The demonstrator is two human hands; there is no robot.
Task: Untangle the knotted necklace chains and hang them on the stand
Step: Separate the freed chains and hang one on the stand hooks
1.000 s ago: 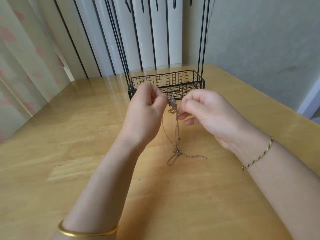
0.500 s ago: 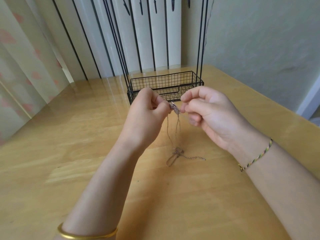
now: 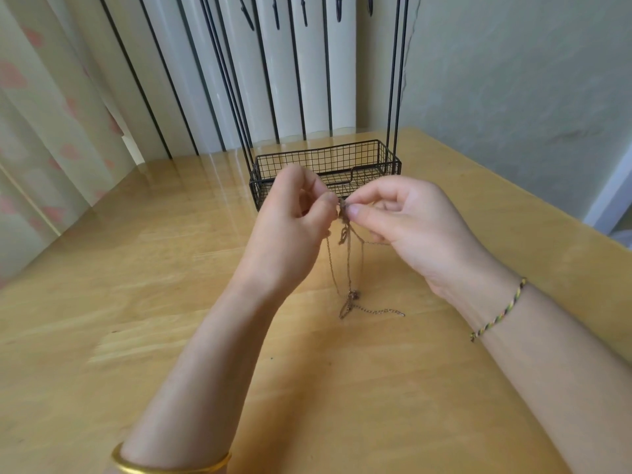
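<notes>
A plain gold metal bangle [image 3: 171, 465] circles my left wrist closest to the camera. A thin braided green-and-yellow cord bracelet [image 3: 499, 311] sits on my right wrist, both above the pale wooden bench [image 3: 102, 302].

Below the fingers [image 3: 369, 217], the thin brownish knotted necklace chains [image 3: 344, 234] hang down. Their lower clump and clasp tail lie flat on the bench.

My left hand [image 3: 290, 227] and right hand [image 3: 410, 227] meet at the top of the tangle, almost touching. Each pinches the knot between thumb and fingertip, and the other fingers are curled in.

I judge this to be the untangling step, with nothing hung yet. The next move calls for teasing one loop loose with small, gentle pulls, never tugging the knot tighter.

Just beyond the fingers stands the black wire jewellery stand [image 3: 318, 160] with its mesh basket base. Its dark hooks [image 3: 276, 15] hang high above the fingers.
</notes>
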